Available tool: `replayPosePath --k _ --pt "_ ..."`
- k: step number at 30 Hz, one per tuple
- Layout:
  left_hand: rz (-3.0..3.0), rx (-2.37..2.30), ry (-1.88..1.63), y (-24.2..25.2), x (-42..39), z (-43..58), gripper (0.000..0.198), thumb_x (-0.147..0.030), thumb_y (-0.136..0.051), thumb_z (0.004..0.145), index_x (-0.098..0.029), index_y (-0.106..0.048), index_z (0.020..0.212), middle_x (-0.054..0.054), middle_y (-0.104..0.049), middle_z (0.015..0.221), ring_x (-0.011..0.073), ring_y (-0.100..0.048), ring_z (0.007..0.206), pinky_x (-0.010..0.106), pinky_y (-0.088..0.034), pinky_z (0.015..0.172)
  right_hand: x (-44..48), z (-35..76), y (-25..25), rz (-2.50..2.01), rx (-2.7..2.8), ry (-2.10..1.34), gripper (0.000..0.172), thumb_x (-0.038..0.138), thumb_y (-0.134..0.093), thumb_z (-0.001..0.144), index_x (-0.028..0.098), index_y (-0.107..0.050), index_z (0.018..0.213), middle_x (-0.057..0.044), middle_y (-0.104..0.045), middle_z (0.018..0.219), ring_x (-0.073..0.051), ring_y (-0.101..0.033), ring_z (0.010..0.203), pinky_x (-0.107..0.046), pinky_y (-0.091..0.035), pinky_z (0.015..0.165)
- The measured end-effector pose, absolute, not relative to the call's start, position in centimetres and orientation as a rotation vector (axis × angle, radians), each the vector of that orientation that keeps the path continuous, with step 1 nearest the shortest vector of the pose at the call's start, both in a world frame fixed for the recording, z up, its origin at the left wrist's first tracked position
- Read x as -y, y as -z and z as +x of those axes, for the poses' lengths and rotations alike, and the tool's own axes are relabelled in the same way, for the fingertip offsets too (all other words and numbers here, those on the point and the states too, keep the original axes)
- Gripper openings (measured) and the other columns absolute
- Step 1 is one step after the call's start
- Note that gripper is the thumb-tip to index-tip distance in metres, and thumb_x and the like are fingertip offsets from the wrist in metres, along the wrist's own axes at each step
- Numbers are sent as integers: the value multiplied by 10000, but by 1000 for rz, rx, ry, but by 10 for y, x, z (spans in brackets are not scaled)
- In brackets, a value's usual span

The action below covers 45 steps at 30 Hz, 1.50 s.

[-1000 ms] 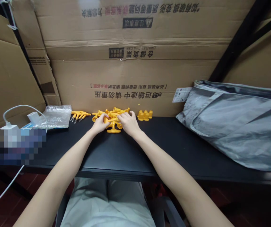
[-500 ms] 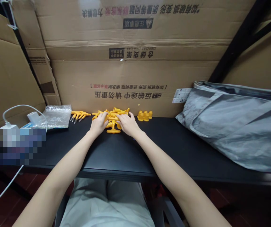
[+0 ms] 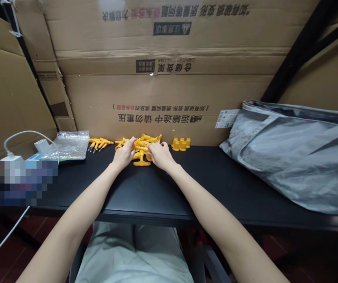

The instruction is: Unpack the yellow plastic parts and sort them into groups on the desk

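Both my arms reach out to a pile of yellow plastic parts point(image 3: 145, 140) at the far edge of a black table point(image 3: 145, 196). My left hand point(image 3: 123, 154) rests on the pile's left side, fingers curled over some pieces. My right hand point(image 3: 160, 154) is on the right side, fingers bent and pinching at a yellow piece. Between the hands a yellow T-shaped part point(image 3: 141, 159) stands on its round base. What each hand's fingers enclose is mostly hidden.
Small yellow caps point(image 3: 181, 144) stand right of the pile; yellow pieces with screws point(image 3: 99, 143) lie left. A clear plastic bag point(image 3: 70, 144), a white charger point(image 3: 41, 146) with cable, a grey bag point(image 3: 295, 153) at right, and cardboard boxes point(image 3: 163, 78) behind.
My left hand has slid slightly forward and up onto the pile. My right hand has shifted a little toward the pile's middle. The standing T-shaped part stays put.
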<state>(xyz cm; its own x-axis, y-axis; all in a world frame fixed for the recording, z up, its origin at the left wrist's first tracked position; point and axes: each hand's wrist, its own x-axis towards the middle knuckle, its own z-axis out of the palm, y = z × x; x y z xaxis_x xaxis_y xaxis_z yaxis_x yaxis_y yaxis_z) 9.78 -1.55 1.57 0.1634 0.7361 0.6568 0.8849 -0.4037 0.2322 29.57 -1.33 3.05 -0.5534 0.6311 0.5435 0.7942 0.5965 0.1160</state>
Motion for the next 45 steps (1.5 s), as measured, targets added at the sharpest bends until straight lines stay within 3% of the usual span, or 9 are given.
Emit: replayPosePath --k 12,19,27,34,39,42,45 --pt "-2229 1501 1094 -15 15 97 491 -183 -522 860 -217 -452 1344 104 -636 1221 196 -685 903 256 -519 718 9 299 -27 -1027 2321 384 249 213 -463 923 162 -603 1122 -147 -669 1100 -275 -546 1033 -426 -316 895" --pt "-2228 1439 1136 -14 13 96 518 -193 -507 876 -222 -433 1388 89 -649 1182 180 -679 922 257 -520 786 6 301 -24 -1009 2317 289 295 204 -446 928 165 -580 1188 -149 -661 1139 -265 -563 1051 -412 -335 892" --pt "-2279 1555 1230 -18 17 100 501 -186 -517 855 -204 -442 1351 116 -623 1254 233 -658 1023 331 -517 850 12 296 -29 -1118 2310 386 244 189 -471 923 146 -607 1121 -145 -675 1082 -271 -559 1011 -370 -302 803" --pt "-2347 1658 1443 -12 8 101 436 -198 -592 782 -195 -474 1201 43 -694 908 176 -655 725 294 -504 712 15 293 -31 -1169 2322 583 197 174 -457 930 143 -624 1030 -135 -673 987 -266 -530 947 -367 -266 779" --pt "-2464 2103 1422 -11 10 106 280 -280 -595 820 -188 -506 1069 -76 -522 558 102 -474 381 230 -400 476 14 291 -33 -1180 2273 717 270 85 -371 924 165 -616 1006 -129 -657 1028 -260 -505 961 -370 -264 796" --pt "-2489 2121 1330 -9 12 107 200 -283 -554 851 -184 -523 1022 -87 -466 518 107 -450 365 232 -380 466 12 293 -31 -1166 2263 715 304 66 -346 916 169 -605 1038 -127 -649 1049 -253 -507 954 -370 -268 828" --pt "-2469 1930 1237 -7 11 104 205 -255 -570 837 -177 -555 1026 -61 -499 542 141 -529 479 255 -428 561 8 296 -28 -1166 2256 677 310 52 -342 896 154 -591 1049 -129 -654 1020 -255 -513 943 -368 -270 839"
